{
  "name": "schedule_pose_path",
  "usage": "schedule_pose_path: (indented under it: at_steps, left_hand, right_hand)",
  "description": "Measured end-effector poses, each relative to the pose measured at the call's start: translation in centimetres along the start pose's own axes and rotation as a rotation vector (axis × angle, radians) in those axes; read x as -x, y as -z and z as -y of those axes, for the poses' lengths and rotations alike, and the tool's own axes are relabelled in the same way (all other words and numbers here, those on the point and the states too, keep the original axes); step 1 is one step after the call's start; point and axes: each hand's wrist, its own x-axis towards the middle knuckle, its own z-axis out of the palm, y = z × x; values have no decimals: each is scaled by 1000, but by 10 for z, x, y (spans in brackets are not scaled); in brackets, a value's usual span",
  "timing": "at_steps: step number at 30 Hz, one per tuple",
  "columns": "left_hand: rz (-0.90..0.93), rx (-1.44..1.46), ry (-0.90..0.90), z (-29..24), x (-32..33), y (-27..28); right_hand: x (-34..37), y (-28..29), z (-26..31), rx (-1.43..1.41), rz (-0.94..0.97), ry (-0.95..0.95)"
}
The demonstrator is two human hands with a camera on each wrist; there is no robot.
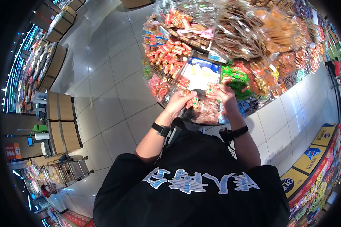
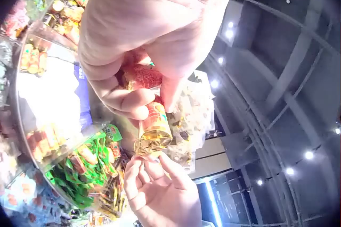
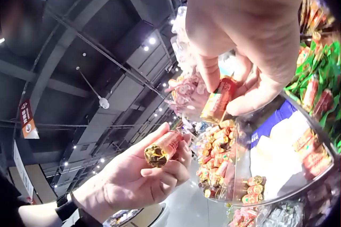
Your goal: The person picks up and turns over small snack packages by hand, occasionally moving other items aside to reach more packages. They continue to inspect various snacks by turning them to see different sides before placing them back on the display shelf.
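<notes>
My left hand (image 1: 180, 102) grips a short cylindrical sweet (image 3: 165, 146) in a red wrapper with crinkled gold ends. Beside it, my right hand (image 1: 227, 97) pinches a similar red and gold sweet (image 3: 221, 99) between thumb and fingers. Both hands are over the near edge of a round candy display, a small gap apart in the right wrist view. Just beyond them lies a glare-whitened sign with a blue band (image 1: 204, 70). More red and gold sweets (image 1: 170, 55) are heaped to its left, and green-wrapped sweets (image 1: 235, 77) lie to its right.
Clear-bagged brown snacks (image 1: 236, 28) pile up at the display's far side. Pinkish packets (image 1: 208, 111) lie at its near edge. Pale floor tiles (image 1: 110, 87) surround it. A shopping cart (image 1: 66, 174) stands at lower left, and yellow-panelled shelving (image 1: 307, 159) runs along the right.
</notes>
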Motion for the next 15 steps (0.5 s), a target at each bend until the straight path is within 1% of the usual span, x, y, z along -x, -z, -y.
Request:
schedule_pose_path:
  at_steps: [3,4,7,8,11,13,15]
  left_hand:
    - [-26,37,41,2,-2,31]
    - [-45,34,66,-4,0,38]
    - [-74,53,97,-17,-3,68]
    - [-74,49,105,-21,-4,80]
    - [-81,45,134,-30,-11,115]
    - [-79,47,150,-37,-16,133]
    - [-50,61,155,-45,-25,148]
  right_hand:
    - [-56,-12,-34,-134,-80,-93]
    - [-83,-10,-63,-189,-169,-83]
    - [-126,-40,-56,-77,-299,-49]
    - [-146,-43,-63,-149,-315,-61]
    - [-230,0,-121,242,-415,-164]
    - [-244,-13,-120,-255,-328,-37]
    - [-220,-54,-79,-501,-417,70]
